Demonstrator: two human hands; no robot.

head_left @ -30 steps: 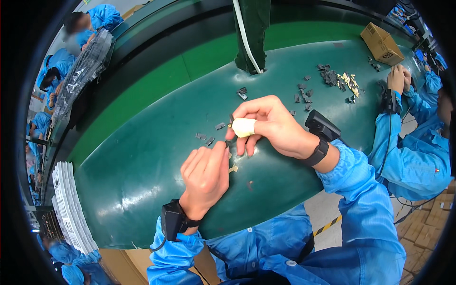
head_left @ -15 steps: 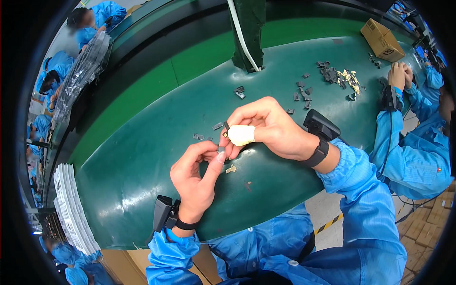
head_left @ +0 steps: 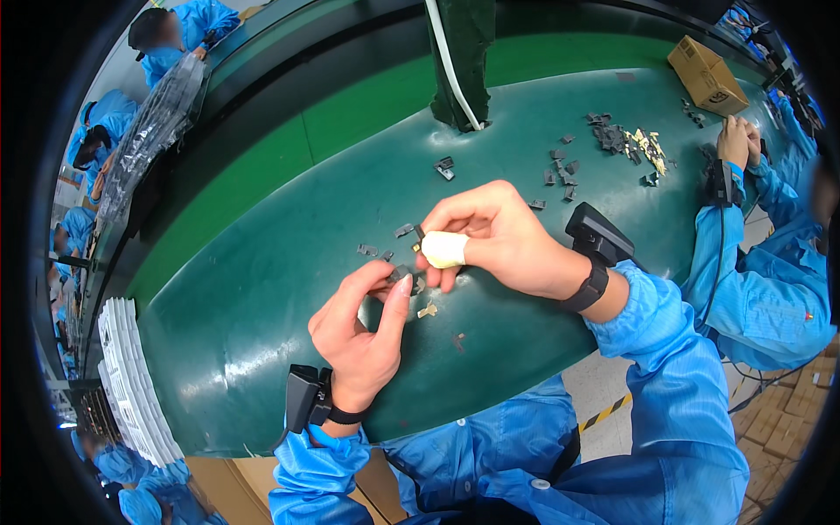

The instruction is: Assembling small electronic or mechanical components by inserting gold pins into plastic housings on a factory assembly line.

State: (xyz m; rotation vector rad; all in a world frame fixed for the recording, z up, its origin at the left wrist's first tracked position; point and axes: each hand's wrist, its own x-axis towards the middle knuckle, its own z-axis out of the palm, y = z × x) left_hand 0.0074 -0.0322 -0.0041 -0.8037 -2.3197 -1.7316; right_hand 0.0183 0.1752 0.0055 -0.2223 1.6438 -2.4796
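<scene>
Between thumb and index finger, my left hand [head_left: 360,334] pinches a small dark grey plastic part [head_left: 401,275]. My right hand [head_left: 490,241], its thumb wrapped in a pale yellow cover [head_left: 444,249], grips a thin black piece [head_left: 419,234] with a brassy bit at its lower end; its exact kind is too small to tell. The two hands are close but apart. Just below them on the green table lies a yellowish metal piece [head_left: 427,311]. Small grey plastic parts [head_left: 367,250] lie beyond my left hand.
A pile of dark parts [head_left: 610,137] and yellowish pieces [head_left: 649,149] lies at the far right, near an open cardboard box [head_left: 707,77]. A co-worker's hands [head_left: 739,140] are at the right. White stacked trays [head_left: 136,381] stand at the left; a post [head_left: 462,66] rises at the back.
My left hand has drawn slightly down and left with the grey part, away from my right hand. The grey part is turned differently. My right hand has barely moved.
</scene>
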